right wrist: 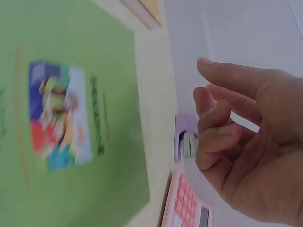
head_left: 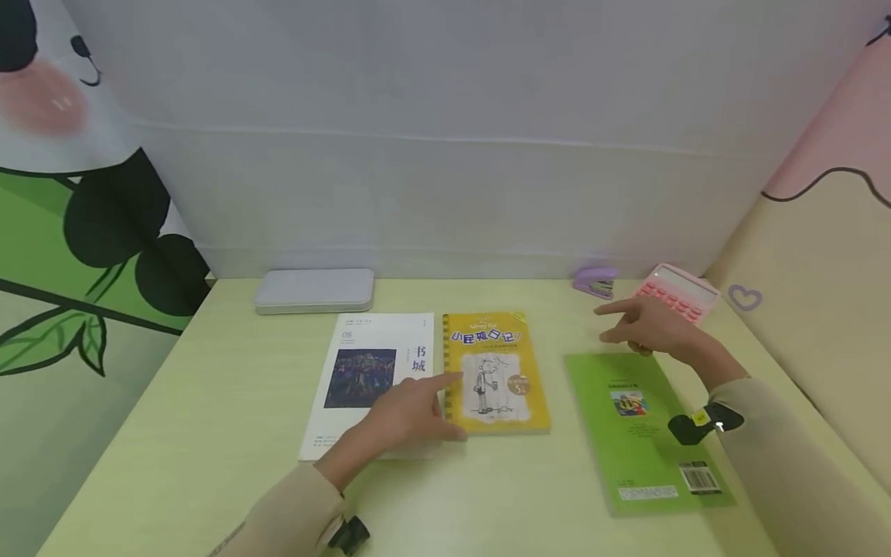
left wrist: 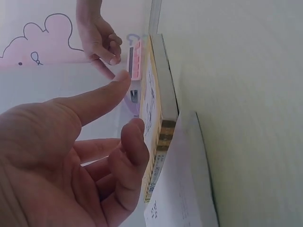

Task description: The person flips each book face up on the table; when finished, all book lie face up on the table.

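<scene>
My left hand (head_left: pixel 411 414) hovers over the lower right of a white book (head_left: pixel 327 422) with a dark picture, its index finger reaching toward the spine side of a yellow book (head_left: pixel 497 371). In the left wrist view the thumb and fingers (left wrist: pixel 135 149) are apart with nothing between them. My right hand (head_left: pixel 650 325) is above the far edge of a green book (head_left: pixel 626 433), index finger extended to the left and the other fingers loosely bent. The right wrist view shows that hand (right wrist: pixel 255 137) holding nothing, near the purple stapler (right wrist: pixel 187 137) and the pink calculator (right wrist: pixel 184 198).
A pale grey flat case (head_left: pixel 315 291) lies at the back left of the table (head_left: pixel 174 433). The stapler and calculator sit at the back right, close to the white backdrop (head_left: pixel 452 201). A patterned wall (head_left: pixel 821 325) borders the right side.
</scene>
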`<state>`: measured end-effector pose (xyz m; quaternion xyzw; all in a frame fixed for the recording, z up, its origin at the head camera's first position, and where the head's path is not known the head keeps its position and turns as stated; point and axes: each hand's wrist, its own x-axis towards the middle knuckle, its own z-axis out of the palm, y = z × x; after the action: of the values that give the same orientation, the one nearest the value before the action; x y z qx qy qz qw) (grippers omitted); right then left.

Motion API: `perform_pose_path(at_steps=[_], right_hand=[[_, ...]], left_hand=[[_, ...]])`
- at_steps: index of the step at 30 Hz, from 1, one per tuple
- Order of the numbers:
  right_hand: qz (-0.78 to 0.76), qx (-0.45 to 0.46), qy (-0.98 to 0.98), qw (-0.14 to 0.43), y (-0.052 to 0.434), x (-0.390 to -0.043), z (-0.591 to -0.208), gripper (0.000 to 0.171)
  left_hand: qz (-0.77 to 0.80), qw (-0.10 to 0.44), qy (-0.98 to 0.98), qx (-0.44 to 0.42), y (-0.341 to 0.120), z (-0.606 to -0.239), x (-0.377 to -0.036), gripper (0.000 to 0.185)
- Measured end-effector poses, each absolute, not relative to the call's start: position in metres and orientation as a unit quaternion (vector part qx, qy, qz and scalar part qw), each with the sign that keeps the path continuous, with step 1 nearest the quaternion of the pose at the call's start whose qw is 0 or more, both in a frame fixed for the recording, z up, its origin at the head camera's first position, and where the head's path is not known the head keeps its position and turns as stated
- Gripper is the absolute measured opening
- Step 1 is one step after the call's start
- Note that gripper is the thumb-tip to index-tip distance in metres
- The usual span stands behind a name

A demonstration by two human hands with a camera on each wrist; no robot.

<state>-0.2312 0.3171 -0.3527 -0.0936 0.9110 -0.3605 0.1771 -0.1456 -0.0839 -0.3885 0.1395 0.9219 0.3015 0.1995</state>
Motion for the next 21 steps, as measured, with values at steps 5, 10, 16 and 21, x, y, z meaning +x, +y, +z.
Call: perform_pose_path(at_steps=[5, 10, 16, 21], right_hand=[[-0.361, -0.077, 0.915, 0.163, 0.345, -0.217, -0.362, 0.057], [-0.357, -0.053, 0.918, 0.163, 0.363, -0.206, -0.371, 0.055], [-0.358, -0.025, 0.916, 0.18, 0.374, -0.198, -0.382, 0.06], [-0.357, -0.002, 0.912, 0.201, 0.38, -0.192, -0.388, 0.068]], left_hand=[[0.311, 0.193, 0.915, 0.171, -0.079, -0.391, -0.136, 0.072], [0.317, 0.197, 0.906, 0.197, -0.07, -0.392, -0.127, 0.059], [0.319, 0.201, 0.902, 0.212, -0.06, -0.392, -0.118, 0.055], [0.318, 0.2, 0.898, 0.229, -0.054, -0.393, -0.114, 0.052]])
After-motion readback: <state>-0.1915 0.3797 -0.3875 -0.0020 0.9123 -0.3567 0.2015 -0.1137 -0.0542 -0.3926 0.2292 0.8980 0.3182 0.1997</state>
